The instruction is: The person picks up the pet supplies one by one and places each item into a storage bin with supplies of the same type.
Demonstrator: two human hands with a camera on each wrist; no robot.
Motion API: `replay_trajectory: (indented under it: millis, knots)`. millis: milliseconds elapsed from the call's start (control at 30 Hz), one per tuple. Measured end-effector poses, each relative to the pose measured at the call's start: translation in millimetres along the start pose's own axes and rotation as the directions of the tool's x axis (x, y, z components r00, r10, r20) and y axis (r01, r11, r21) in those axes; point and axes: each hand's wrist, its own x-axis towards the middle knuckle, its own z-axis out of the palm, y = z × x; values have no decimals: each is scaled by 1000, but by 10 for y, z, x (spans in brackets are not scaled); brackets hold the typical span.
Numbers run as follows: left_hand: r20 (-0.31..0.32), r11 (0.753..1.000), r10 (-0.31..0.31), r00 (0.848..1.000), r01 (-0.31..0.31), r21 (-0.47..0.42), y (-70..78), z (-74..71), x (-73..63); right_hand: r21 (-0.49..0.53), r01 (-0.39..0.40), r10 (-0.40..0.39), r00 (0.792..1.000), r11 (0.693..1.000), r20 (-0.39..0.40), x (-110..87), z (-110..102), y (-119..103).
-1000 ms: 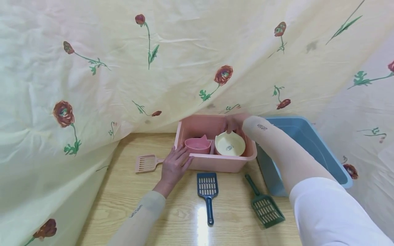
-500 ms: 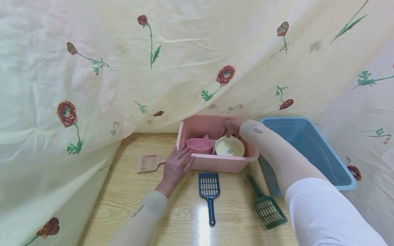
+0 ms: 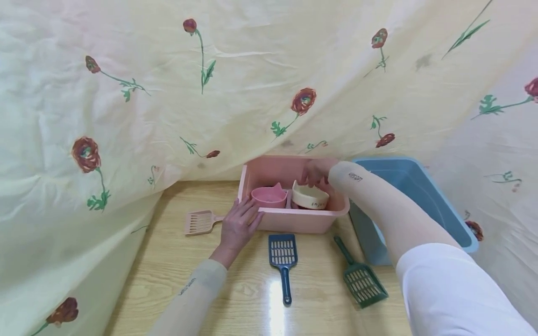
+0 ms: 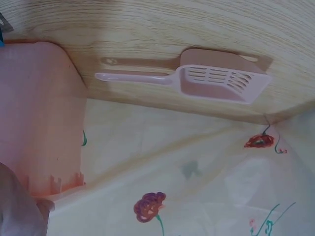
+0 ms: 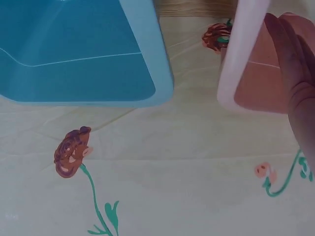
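My right hand [image 3: 316, 171] reaches into the pink litter box [image 3: 294, 225] and holds a cream cat-eared bowl [image 3: 310, 200] by its back rim. The bowl's outer side, with lettering, faces me. Left of it in the box is a pink cat-eared bowl [image 3: 269, 198]. On the box's front left corner lies my left hand [image 3: 237, 226], its fingers over the rim. In the left wrist view a finger of the left hand [image 4: 22, 209] hooks at the box edge. The right wrist view has the right hand [image 5: 295, 73] inside the box wall, its fingertips partly hidden.
A blue litter box [image 3: 412, 179] stands right of the pink one. In front lie a navy litter scoop [image 3: 286, 280] and a dark green scoop [image 3: 364, 282]; a pale pink scoop [image 3: 199, 223] lies at left. A flowered cloth [image 3: 235, 116] hangs behind.
The cream bowl has tilted: earlier its inside faced up toward me, now its lettered outer side shows. My right hand has shifted slightly with it. The left hand stays on the rim.
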Motion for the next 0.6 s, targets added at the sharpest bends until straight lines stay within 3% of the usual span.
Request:
replay_trajectory:
  millis: [100,200,267,367,600]
  knots:
    - [-4,1000,3,1000,-3,-8,7,-7,14,-35,17,-14,998,999,65,-101,-92,-90]
    - [-10,1000,9,1000,-9,-8,9,-11,18,-151,64,-43,989,986,138,29,-123,-3]
    - [-9,1000,10,1000,-10,-11,7,-14,14,-231,134,-82,971,964,223,87,-141,51]
    - [3,1000,5,1000,-5,-9,1,-17,4,-236,231,-158,943,944,293,81,-158,115]
    - [18,1000,-11,1000,11,-14,-5,-5,-9,-204,330,-277,928,921,250,-316,-238,273]
